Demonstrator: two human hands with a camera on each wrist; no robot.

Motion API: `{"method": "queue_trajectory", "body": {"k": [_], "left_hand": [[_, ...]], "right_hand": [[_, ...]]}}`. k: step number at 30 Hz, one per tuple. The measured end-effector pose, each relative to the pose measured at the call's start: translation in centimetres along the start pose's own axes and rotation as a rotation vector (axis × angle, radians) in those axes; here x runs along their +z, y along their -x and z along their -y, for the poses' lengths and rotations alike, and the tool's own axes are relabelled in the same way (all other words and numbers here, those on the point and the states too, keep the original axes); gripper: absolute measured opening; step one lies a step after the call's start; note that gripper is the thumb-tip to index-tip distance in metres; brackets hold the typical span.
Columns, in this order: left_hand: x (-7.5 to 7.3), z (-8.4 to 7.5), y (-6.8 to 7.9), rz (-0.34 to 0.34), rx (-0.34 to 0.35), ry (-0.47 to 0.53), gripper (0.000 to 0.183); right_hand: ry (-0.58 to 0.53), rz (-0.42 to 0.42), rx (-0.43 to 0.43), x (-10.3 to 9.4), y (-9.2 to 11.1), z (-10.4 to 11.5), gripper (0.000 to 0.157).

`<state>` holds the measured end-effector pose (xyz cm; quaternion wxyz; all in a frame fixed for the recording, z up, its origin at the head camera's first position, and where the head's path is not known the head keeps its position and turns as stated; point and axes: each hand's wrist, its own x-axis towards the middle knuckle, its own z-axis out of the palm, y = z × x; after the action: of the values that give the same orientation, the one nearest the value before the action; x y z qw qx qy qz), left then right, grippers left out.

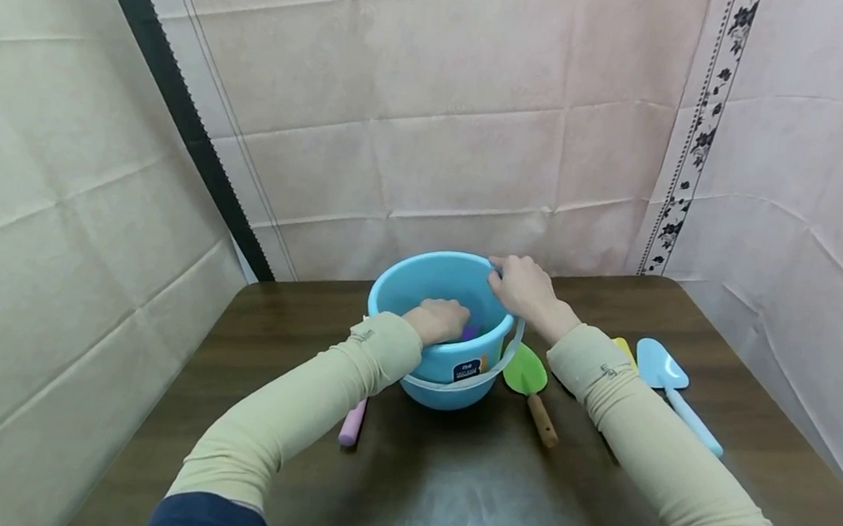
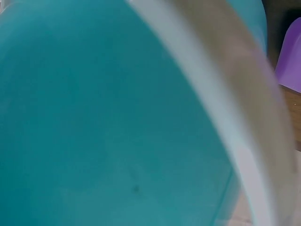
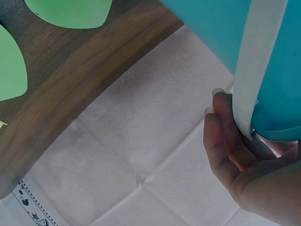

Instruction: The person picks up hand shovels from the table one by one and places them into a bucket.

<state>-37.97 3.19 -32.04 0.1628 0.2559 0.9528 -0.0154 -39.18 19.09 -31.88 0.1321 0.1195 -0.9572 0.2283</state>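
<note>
A light-blue bucket (image 1: 457, 372) stands upright at the back middle of the table, its pale handle (image 1: 509, 356) hanging down the near side. My left hand (image 1: 437, 321) reaches down inside it over the near rim. Something purple (image 1: 470, 333) shows right by its fingers, which are hidden; I cannot tell whether they hold it. In the left wrist view the bucket's blue wall (image 2: 103, 113) fills most of the frame. My right hand (image 1: 524, 289) grips the bucket's right rim, its fingers curled around the edge beside the handle strap (image 3: 258, 61) in the right wrist view.
A green trowel with a wooden handle (image 1: 544, 424) lies right of the bucket. Farther right are a light-blue shovel (image 1: 659, 366) and a yellow piece (image 1: 625, 349), partly behind the right sleeve. A lilac handle (image 1: 352, 424) pokes out at left. Cloth (image 1: 440, 131) hangs behind the table.
</note>
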Motion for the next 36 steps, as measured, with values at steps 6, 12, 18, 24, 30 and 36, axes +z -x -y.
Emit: {"method": "queue_trajectory", "body": {"k": [6, 12, 18, 24, 30, 36], "left_hand": [[0.22, 0.45, 0.09, 0.040, 0.003, 0.099, 0.018], [0.30, 0.59, 0.18, 0.069, -0.008, 0.167, 0.018], [0.31, 0.57, 0.18, 0.084, -0.034, 0.184, 0.019], [0.36, 0.47, 0.03, 0.098, -0.017, 0.147, 0.017], [0.64, 0.66, -0.01, 0.107, 0.003, 0.211, 0.021], [0.48, 0.66, 0.45, 0.107, -0.018, 0.278, 0.028]], "right_hand": [[0.005, 0.003, 0.001, -0.02, -0.04, 0.05, 0.044], [0.002, 0.011, 0.008, -0.02, -0.27, -0.04, 0.043], [-0.005, 0.017, 0.008, 0.01, -0.38, -0.02, 0.043], [-0.005, 0.022, 0.021, -0.02, -0.28, -0.04, 0.043], [-0.010, 0.014, 0.023, 0.02, -0.09, -0.12, 0.043], [-0.014, 0.017, 0.011, 0.08, -0.22, -0.15, 0.044]]}}
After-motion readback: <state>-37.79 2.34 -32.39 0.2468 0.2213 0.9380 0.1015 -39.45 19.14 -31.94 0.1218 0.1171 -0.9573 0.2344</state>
